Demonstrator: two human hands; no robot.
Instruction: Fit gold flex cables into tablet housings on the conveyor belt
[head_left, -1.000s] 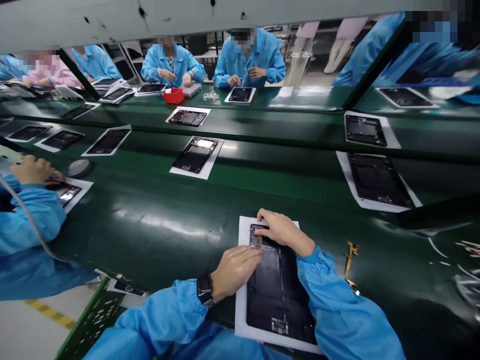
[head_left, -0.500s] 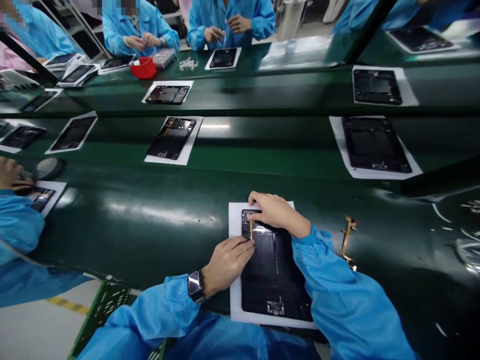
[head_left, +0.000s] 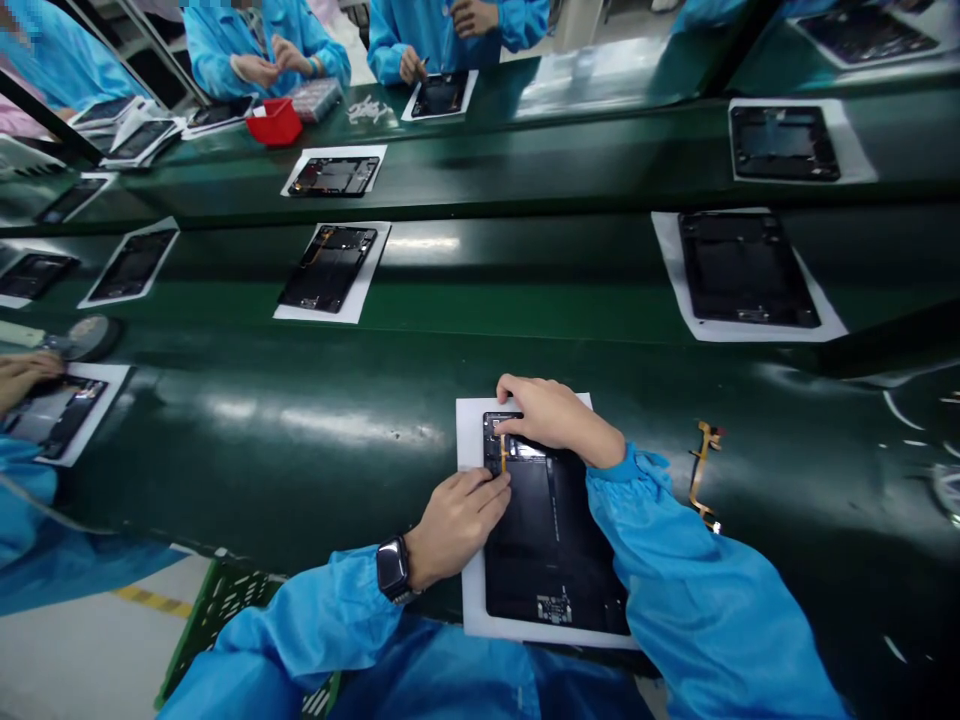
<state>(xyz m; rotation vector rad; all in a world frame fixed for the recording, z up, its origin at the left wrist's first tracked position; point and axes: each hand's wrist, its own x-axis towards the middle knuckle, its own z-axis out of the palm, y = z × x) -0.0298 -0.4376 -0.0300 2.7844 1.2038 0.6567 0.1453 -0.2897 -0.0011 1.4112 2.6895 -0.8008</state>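
Note:
An open black tablet chassis lies on a white sheet on the green belt in front of me. A thin orange flex cable runs along its upper left edge. My left hand, with a watch on the wrist, has its fingers together, their tips pressing the cable's lower end. My right hand is curled over the chassis's top edge, fingertips on the cable's upper end.
A loose orange flex cable lies on the belt to the right. Other chassis on white sheets sit on the further belts. A co-worker's hand works at the left; others in blue coats stand across. A green crate is below.
The view has tilted down, so the belts and far workers sit higher in the frame. Both hands have stayed on the flex cable; the left fingertips shifted slightly along it.

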